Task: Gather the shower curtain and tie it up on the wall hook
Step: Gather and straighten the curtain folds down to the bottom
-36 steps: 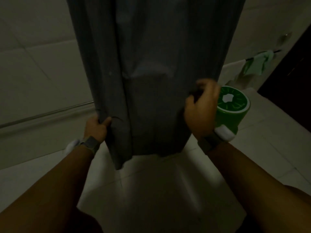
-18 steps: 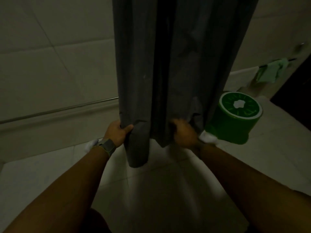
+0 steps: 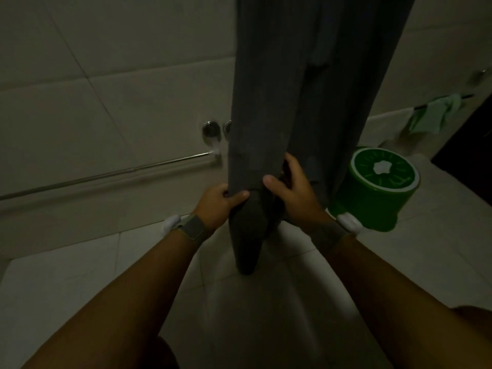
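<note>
A dark grey shower curtain (image 3: 292,89) hangs straight down in front of me, bunched narrow near its lower end. My left hand (image 3: 218,206) grips the left side of the bunch, thumb across the fabric. My right hand (image 3: 290,190) grips the right side, fingers curled into the folds, close beside the left hand. The curtain's tail (image 3: 246,243) droops below both hands toward the floor. No wall hook shows in this dim view.
A green round stool (image 3: 378,187) stands on the tiled floor just right of the curtain. A metal rail (image 3: 106,174) with round fittings (image 3: 210,129) runs along the tiled wall at left. A green cloth (image 3: 436,113) hangs on a bar at far right.
My hands have drawn together, squeezing the spread curtain into a narrow bunch. The view has shifted, and the wall fittings now show left of the curtain.
</note>
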The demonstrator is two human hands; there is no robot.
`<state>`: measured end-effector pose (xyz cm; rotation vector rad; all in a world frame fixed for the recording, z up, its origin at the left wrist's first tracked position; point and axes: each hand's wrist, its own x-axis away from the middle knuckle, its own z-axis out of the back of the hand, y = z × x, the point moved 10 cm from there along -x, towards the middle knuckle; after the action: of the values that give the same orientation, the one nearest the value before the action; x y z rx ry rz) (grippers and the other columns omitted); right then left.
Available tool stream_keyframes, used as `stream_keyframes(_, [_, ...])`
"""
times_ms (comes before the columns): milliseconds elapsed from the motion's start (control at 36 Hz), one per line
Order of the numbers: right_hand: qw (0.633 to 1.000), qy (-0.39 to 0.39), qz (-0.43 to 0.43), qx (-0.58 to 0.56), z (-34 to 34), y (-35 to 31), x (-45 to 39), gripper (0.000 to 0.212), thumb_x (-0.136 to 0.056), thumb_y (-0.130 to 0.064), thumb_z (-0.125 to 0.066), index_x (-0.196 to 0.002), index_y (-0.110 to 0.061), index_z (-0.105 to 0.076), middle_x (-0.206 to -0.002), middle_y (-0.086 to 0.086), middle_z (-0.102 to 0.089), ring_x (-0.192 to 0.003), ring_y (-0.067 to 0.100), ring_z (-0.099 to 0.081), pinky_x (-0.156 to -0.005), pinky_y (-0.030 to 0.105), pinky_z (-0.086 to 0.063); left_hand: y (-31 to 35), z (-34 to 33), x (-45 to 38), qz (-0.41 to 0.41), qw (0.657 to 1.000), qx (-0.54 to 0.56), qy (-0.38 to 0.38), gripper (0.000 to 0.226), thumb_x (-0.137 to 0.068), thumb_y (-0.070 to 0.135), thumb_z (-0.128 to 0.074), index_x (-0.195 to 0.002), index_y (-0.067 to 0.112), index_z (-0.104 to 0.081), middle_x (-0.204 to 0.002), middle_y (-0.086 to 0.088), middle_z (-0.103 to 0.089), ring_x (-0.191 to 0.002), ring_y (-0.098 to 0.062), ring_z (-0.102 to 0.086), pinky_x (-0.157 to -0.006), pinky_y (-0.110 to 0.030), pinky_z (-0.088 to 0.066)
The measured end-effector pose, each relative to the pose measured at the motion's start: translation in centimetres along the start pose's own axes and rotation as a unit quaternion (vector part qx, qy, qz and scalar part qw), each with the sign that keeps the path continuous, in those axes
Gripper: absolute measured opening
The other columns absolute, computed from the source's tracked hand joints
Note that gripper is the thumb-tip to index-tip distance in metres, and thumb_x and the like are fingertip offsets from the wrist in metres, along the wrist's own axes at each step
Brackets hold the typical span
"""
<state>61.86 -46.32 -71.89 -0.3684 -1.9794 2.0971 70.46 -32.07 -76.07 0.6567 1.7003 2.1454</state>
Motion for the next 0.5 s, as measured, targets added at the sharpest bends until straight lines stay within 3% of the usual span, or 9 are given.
stream_keyframes(111, [0.988, -0.015, -0.002, 0.156, -0.2, 0.0, -0.3, 0.095, -0.078, -0.034, -0.079, -0.151, -0.024, -0.019, -0.145, -0.007, -0.04, -0.129, 0.006, -0.04, -0.102, 0.021, -0.033, -0.5, -2.4, 0.2, 0.017, 0.996, -0.054, -0.066, 0.013, -0.087, 0.013, -0.07, -0.099, 0.009, -0.072, -0.106, -0.023, -0.07, -0.102, -0.034, -0.067, -0.095, -0.054, -0.051])
stream_keyframes(167, [0.991, 0.005, -0.009, 0.131, 0.8, 0.3, -0.6, 0.094, -0.075, -0.031, -0.082, -0.149, -0.025, -0.024, -0.146, -0.004, -0.043, -0.132, 0.012, -0.043, -0.104, 0.024, -0.036, -0.5, -3.8, 0.5, 0.035, 0.991, -0.062, -0.117, 0.015, -0.087, 0.011, -0.069, -0.102, 0.008, -0.07, -0.107, -0.019, -0.071, -0.101, -0.031, -0.068, -0.093, -0.043, -0.055])
stream_keyframes(222, [0.998, 0.018, -0.017, 0.059, 2.0, 0.1, -0.8, 0.086, -0.074, -0.029, -0.083, -0.144, -0.029, -0.033, -0.137, -0.01, -0.051, -0.127, 0.011, -0.049, -0.105, 0.03, -0.041, -0.4, -4.9, 1.0, 0.054, 0.981, -0.075, -0.172, 0.017, -0.088, 0.01, -0.067, -0.105, 0.008, -0.069, -0.108, -0.015, -0.071, -0.099, -0.025, -0.068, -0.088, -0.034, -0.057])
stream_keyframes(278, [0.999, 0.007, -0.036, -0.003, 2.2, 0.0, -0.7, 0.079, -0.075, -0.024, -0.083, -0.14, -0.029, -0.039, -0.125, -0.016, -0.055, -0.12, 0.009, -0.054, -0.102, 0.031, -0.045, 0.0, -5.4, 1.2, 0.057, 0.971, -0.101, -0.209, 0.022, -0.088, 0.01, -0.068, -0.11, 0.005, -0.069, -0.113, -0.018, -0.07, -0.103, -0.026, -0.066, -0.092, -0.039, -0.054])
stream_keyframes(361, [0.999, 0.004, -0.036, -0.015, 2.3, -0.7, -0.5, 0.063, -0.076, -0.018, -0.081, -0.131, -0.023, -0.051, -0.12, -0.011, -0.062, -0.112, 0.008, -0.06, -0.097, 0.031, -0.049, 0.8, -6.2, 1.7, 0.063, 0.956, -0.15, -0.244, 0.032, -0.086, 0.012, -0.071, -0.116, 0.001, -0.067, -0.116, -0.022, -0.068, -0.101, -0.026, -0.065, -0.095, -0.044, -0.052])
stream_keyframes(417, [0.999, 0.025, -0.024, -0.001, 3.1, -1.1, -0.6, 0.047, -0.08, -0.018, -0.079, -0.122, -0.023, -0.059, -0.112, -0.012, -0.066, -0.106, 0.005, -0.063, -0.092, 0.027, -0.051, 1.2, -6.8, 1.9, 0.062, 0.935, -0.207, -0.281, 0.031, -0.086, 0.014, -0.072, -0.116, 0.007, -0.068, -0.113, -0.011, -0.071, -0.104, -0.023, -0.067, -0.096, -0.04, -0.054])
stream_keyframes(500, [0.998, 0.062, -0.026, 0.0, 4.8, -0.9, -0.2, 0.03, -0.082, -0.019, -0.076, -0.111, -0.021, -0.065, -0.11, -0.005, -0.069, -0.104, 0.011, -0.065, -0.094, 0.031, -0.052, 1.5, -6.6, 2.2, 0.087, 0.929, -0.201, -0.299, 0.022, -0.089, -0.002, -0.061, -0.102, 0.016, -0.064, -0.094, 0.005, -0.067, -0.088, -0.011, -0.063, -0.082, -0.028, -0.054])
